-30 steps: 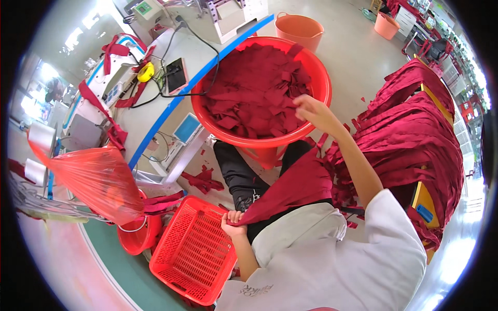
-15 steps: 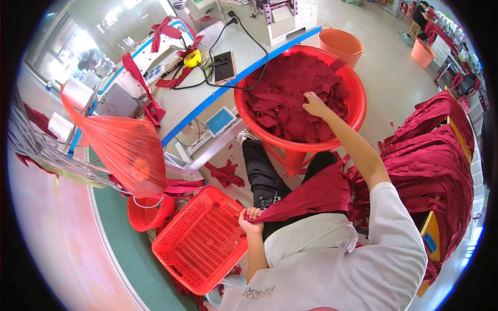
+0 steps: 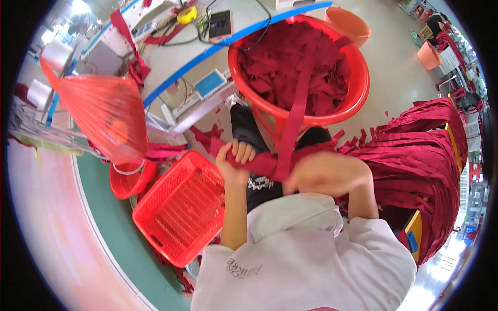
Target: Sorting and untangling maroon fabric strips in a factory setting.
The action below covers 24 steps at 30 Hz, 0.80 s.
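The big red tub [image 3: 358,72] is smooth, round, shiny plastic, heaped with flat, matte maroon cloth pieces [image 3: 270,67], overlapping and crumpled at the edges. A long, flat cloth strip [image 3: 300,98] of the same weave runs out over the tub's near rim and down toward the person. Nearer the person than the tub, over the lap, lies bunched cloth [image 3: 263,165], soft and folded into a thick roll. Right of the tub, hanging strips [image 3: 410,160] drape in dense, rippled layers. Left of the tub and nearer the person sits a rectangular basket [image 3: 181,207] of red, slotted plastic; farther left hangs a thin, wrinkled, translucent red bag [image 3: 106,114]. Just beyond the tub stands a smooth peach bucket [image 3: 350,26].

On the near side of the tub, the left hand [image 3: 236,158] is closed round the bunched cloth, its fingers curled over the top. The right hand [image 3: 329,173], nearer the person than the tub, is beside the strip's lower end; motion blurs it, so I cannot tell whether it grips anything.
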Motion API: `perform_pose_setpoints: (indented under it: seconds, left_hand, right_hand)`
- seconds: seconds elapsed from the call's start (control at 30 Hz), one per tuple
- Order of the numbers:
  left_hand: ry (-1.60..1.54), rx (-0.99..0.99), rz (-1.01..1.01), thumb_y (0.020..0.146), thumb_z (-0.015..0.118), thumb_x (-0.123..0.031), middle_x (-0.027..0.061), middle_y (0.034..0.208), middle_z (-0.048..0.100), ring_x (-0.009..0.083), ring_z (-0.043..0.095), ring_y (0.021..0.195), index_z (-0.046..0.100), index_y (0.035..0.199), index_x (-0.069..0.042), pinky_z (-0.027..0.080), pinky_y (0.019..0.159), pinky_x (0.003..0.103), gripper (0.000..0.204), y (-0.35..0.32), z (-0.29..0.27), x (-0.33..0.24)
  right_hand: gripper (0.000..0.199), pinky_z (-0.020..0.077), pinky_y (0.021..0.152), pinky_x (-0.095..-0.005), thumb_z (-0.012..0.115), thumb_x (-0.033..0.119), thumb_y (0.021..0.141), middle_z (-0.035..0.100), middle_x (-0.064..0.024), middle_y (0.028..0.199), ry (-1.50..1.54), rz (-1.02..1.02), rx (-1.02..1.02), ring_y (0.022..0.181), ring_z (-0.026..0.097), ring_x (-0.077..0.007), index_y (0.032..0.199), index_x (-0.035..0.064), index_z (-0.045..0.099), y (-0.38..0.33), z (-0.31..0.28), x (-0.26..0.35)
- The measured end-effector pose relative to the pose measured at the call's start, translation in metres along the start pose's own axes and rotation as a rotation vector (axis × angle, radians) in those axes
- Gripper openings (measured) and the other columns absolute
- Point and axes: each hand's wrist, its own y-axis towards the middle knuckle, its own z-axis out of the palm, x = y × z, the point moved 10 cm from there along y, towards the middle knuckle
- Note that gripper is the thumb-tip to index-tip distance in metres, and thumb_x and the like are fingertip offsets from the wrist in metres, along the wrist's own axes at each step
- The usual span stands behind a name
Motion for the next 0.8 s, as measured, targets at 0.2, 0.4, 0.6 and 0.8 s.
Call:
perform_pose_setpoints:
  seconds: [0.2, 0.4, 0.6, 0.8]
  left_hand:
    - [-0.064, -0.081, -0.081, 0.091, 0.044, -0.023, -0.0002, 0.054, 0.035, 0.0135, 0.034, 0.051, 0.040, 0.066, -0.012, 0.033, 0.059, 0.030, 0.028, -0.026, -0.050, 0.027]
    - [-0.136, -0.215, -0.075, 0.092, 0.044, -0.024, -0.0012, 0.055, 0.035, 0.0129, 0.034, 0.052, 0.040, 0.066, -0.012, 0.032, 0.059, 0.030, 0.029, -0.074, -0.100, 0.046]
    - [-0.109, -0.225, -0.040, 0.091, 0.045, -0.024, -0.0012, 0.055, 0.035, 0.0124, 0.033, 0.053, 0.040, 0.066, -0.012, 0.031, 0.060, 0.029, 0.028, -0.082, -0.103, 0.043]
    - [-0.072, -0.214, -0.020, 0.092, 0.045, -0.024, -0.0010, 0.056, 0.034, 0.0130, 0.034, 0.054, 0.040, 0.067, -0.012, 0.032, 0.061, 0.029, 0.028, -0.081, -0.094, 0.039]
  right_hand:
    - [0.024, 0.0463, 0.090, -0.0395, 0.058, 0.002, 0.084, 0.064, -0.0119, 0.107, -0.501, 0.249, -0.602, 0.105, 0.058, -0.0320, 0.107, 0.0037, 0.064, -0.017, -0.062, -0.063]
    - [0.038, 0.0360, 0.109, -0.0415, 0.061, -0.001, 0.073, 0.052, -0.0130, 0.130, -1.009, 0.004, -0.283, 0.128, 0.045, -0.0328, 0.110, 0.0066, 0.063, 0.031, -0.016, -0.069]
    - [0.024, 0.0389, 0.105, -0.0393, 0.058, 0.015, 0.080, 0.062, -0.0110, 0.113, -1.456, -0.024, 0.010, 0.118, 0.054, -0.0281, 0.101, 0.0053, 0.066, 0.062, 0.009, -0.170]
    - [0.019, 0.0421, 0.093, -0.0349, 0.056, 0.018, 0.083, 0.065, -0.0068, 0.103, -1.564, 0.194, 0.193, 0.103, 0.057, -0.0237, 0.093, 0.0070, 0.068, 0.073, -0.001, -0.230]
